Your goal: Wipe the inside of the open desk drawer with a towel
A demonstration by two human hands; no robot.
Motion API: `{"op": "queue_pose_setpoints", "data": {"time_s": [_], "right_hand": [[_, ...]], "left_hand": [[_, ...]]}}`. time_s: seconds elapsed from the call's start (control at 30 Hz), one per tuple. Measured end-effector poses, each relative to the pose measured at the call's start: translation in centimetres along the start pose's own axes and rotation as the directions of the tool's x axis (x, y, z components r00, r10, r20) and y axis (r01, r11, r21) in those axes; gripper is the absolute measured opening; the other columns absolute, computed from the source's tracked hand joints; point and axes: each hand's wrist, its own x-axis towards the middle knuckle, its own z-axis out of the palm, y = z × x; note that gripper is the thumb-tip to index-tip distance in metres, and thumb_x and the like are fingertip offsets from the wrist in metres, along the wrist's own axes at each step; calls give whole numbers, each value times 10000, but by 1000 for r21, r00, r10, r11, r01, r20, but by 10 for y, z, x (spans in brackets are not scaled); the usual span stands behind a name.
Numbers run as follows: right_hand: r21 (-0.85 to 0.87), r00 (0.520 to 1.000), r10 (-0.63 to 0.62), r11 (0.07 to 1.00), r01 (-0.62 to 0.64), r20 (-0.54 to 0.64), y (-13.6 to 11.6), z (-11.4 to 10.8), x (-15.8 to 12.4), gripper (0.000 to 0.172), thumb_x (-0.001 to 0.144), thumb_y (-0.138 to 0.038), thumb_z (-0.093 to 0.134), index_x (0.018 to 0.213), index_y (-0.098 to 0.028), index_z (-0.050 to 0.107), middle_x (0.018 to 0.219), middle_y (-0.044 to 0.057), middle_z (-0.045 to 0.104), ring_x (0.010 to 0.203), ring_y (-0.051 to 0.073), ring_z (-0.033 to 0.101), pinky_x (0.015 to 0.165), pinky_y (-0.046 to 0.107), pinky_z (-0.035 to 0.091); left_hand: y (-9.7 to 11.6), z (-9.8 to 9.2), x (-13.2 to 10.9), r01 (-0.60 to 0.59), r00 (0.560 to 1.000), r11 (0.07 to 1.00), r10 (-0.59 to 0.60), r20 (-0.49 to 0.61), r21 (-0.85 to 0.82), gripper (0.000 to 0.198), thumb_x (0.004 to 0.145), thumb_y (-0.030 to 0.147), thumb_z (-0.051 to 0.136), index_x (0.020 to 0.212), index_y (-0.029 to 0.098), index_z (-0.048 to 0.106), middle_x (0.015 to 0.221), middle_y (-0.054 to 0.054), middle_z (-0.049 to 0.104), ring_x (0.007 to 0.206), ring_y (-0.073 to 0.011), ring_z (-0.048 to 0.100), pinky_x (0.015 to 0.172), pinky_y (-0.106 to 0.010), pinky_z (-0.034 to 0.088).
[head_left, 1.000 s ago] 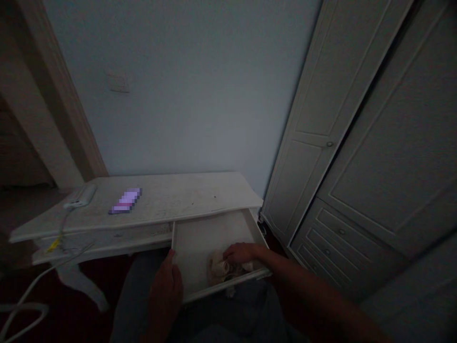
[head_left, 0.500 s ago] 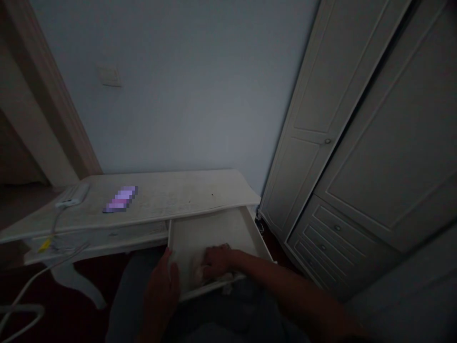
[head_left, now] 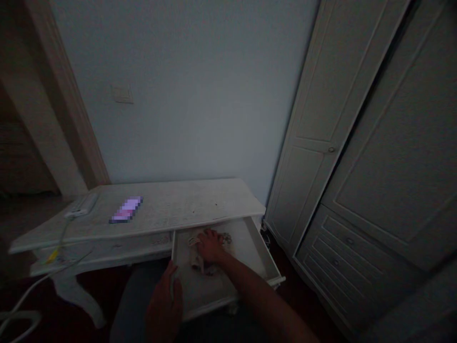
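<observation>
A white desk drawer (head_left: 203,295) is pulled out toward me. Over its left side wall lies my left hand (head_left: 166,295), thumb on the inner side and fingers on the outer side. My right hand (head_left: 211,245) is inside the drawer, closed over a beige cloth bundle (head_left: 197,261) with light cords. The palm and fingers hide much of the bundle, and its exact kind is hard to make out in the dim light.
A lit, blurred phone (head_left: 126,209) and a white power strip (head_left: 82,206) with a cable lie on the white desk (head_left: 171,200). Right of the desk stands a white wardrobe (head_left: 307,176). My legs are under the drawer.
My right hand has moved deeper into the drawer, away from me, and the beige bundle with it. My left hand stays at the drawer's side. The view has tilted slightly up.
</observation>
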Motion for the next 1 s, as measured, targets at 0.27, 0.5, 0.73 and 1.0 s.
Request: {"op": "queue_pose_setpoints", "data": {"time_s": [0.27, 0.5, 0.73, 1.0], "right_hand": [[74, 908, -342, 940, 334, 243, -5, 22, -16, 417, 844, -525, 822, 1224, -361, 764, 1392, 59, 637, 1265, 355, 575, 1014, 539, 495], [-67, 925, -165, 978, 199, 344, 102, -35, -67, 386, 722, -437, 919, 1089, -353, 831, 1270, 51, 677, 1156, 306, 629, 937, 379, 502], [-137, 980, 195, 970, -199, -43, 130, -52, -45, 422, 1003, -312, 562, 1374, -142, 670, 1349, 222, 602, 1276, 367, 549, 1059, 484, 434], [10, 999, 24, 1000, -23, -40, 21, 10, 14, 547, 983, -474, 637, 1482, -253, 603, 1568, 167, 529, 1403, 375, 508, 1125, 533, 417]], "left_hand": [[-8, 9, 0, -104, 994, 993, 105, -23, 56, 514, 1001, 494, 413, 1366, 191, 609, 1455, -156, 675, 1330, -336, 649, 1117, -542, 540], [-8, 9, -3, -104, 994, 989, 107, -18, 106, 482, 1023, 447, 388, 1355, 178, 612, 1447, -155, 679, 1301, -332, 662, 1091, -544, 556], [-3, 8, -2, -118, 992, 986, 123, -37, 121, 457, 1030, 446, 361, 1261, 182, 653, 1475, -164, 664, 1273, -343, 675, 1062, -564, 569], [-5, 9, -3, -137, 988, 983, 144, -56, 119, 449, 1017, 434, 392, 1296, 195, 649, 1479, -154, 663, 1301, -346, 662, 1070, -566, 566]]}}
